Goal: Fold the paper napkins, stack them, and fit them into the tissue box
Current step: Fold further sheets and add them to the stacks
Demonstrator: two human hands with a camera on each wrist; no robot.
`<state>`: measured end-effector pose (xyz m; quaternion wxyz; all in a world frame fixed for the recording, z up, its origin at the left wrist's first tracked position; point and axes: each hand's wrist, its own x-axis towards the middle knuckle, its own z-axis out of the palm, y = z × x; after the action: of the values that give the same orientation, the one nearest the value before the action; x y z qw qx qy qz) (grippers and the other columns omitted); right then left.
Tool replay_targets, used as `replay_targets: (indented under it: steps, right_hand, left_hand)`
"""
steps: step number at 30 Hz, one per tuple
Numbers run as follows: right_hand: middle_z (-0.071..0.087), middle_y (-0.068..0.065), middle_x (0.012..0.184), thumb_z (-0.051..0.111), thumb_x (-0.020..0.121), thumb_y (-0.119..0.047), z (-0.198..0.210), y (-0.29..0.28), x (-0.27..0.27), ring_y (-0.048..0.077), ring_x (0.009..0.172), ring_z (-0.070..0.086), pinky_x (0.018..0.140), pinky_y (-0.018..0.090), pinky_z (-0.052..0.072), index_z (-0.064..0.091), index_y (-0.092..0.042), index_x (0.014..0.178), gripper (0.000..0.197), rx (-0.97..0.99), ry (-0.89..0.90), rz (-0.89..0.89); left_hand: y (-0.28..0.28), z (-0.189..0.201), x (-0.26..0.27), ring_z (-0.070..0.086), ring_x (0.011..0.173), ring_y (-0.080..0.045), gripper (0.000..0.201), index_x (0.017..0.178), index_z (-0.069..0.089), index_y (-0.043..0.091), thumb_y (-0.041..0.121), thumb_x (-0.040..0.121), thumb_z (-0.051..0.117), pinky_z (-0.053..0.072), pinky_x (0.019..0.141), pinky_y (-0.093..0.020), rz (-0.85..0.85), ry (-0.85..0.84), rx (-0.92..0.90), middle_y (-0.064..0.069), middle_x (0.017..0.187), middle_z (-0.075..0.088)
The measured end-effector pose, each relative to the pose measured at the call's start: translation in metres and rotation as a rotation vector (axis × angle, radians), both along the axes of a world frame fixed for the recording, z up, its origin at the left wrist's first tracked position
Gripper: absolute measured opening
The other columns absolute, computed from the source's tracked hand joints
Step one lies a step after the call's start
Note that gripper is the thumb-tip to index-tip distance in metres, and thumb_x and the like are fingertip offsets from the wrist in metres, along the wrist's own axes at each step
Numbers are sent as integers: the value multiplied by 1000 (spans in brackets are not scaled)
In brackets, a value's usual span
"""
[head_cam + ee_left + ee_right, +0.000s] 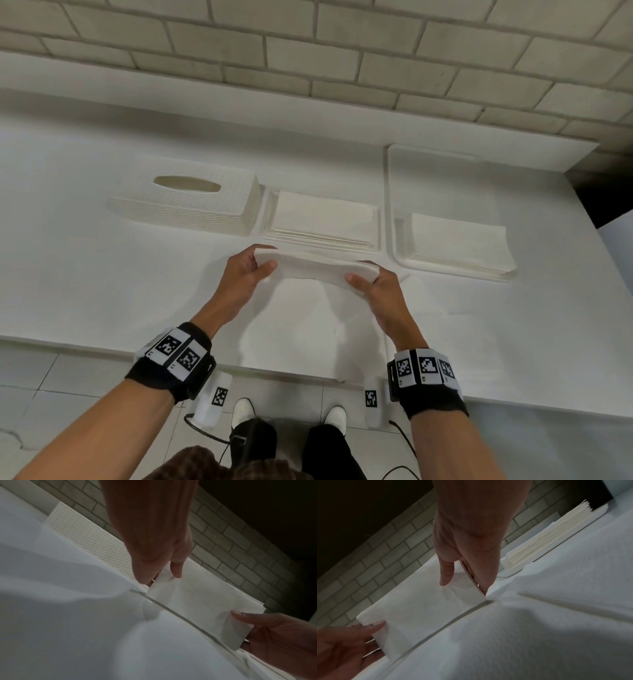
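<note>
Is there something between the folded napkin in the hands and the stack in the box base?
Nothing visible. Both hands hold the napkin just in front of the stack, whose top lies bare in the base.

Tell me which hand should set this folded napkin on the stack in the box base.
Probably both: the left hand and right hand each pinch an end of the folded napkin, directly in front of the stack.

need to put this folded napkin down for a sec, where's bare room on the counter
Bare counter lies left of the left hand, in front of the tissue box. More lies near the right hand, in front of the tray. The back row is crowded: box, folded stack, tray side by side.
</note>
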<state>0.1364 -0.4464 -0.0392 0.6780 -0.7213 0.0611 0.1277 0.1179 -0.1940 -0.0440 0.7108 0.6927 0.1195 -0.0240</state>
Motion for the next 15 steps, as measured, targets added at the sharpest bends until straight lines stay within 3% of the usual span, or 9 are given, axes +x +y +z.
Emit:
replay_targets:
  steps: [3, 6, 8, 13, 15]
  right_hand:
    - [74, 10, 107, 66, 88, -6, -3, -1, 0, 27, 102, 69, 92, 37, 54, 69, -16, 110, 23, -26, -3, 19]
    - [73, 9, 106, 62, 92, -9, -9, -4, 0, 25, 100, 69, 87, 36, 55, 64, -12, 116, 25, -111, -17, 54]
    - [72, 9, 107, 61, 93, -11, -11, -6, 2, 27, 99, 69, 84, 35, 55, 61, -9, 120, 27, -147, -10, 49]
    - [74, 7, 105, 60, 94, -15, -10, -10, 5, 24, 97, 70, 87, 37, 53, 64, -15, 117, 24, -182, -38, 76]
    - [75, 2, 101, 59, 94, -15, -9, -10, 4, 17, 89, 69, 83, 31, 52, 66, -17, 115, 22, -173, -64, 83]
  left_hand:
    - [1, -5, 0, 62, 81, -11, 22, 99, 68, 22, 3, 89, 63, 48, 79, -22, -6, -2, 36, 12, 83, 70]
    - [1, -8, 1, 61, 83, -18, 11, 100, 68, 13, 11, 89, 65, 47, 82, -32, 27, 13, 95, -4, 88, 69]
    - [3, -9, 5, 60, 85, -22, 17, 102, 66, 6, 13, 88, 67, 47, 84, -36, 20, 19, 115, -11, 93, 67]
    - [4, -6, 10, 59, 85, -21, 24, 104, 63, 6, 21, 85, 67, 47, 81, -36, -15, -11, 160, -11, 93, 65]
    - [0, -3, 8, 63, 90, -16, 18, 108, 65, 12, 9, 91, 61, 49, 83, -29, -6, -57, 166, -8, 99, 70]
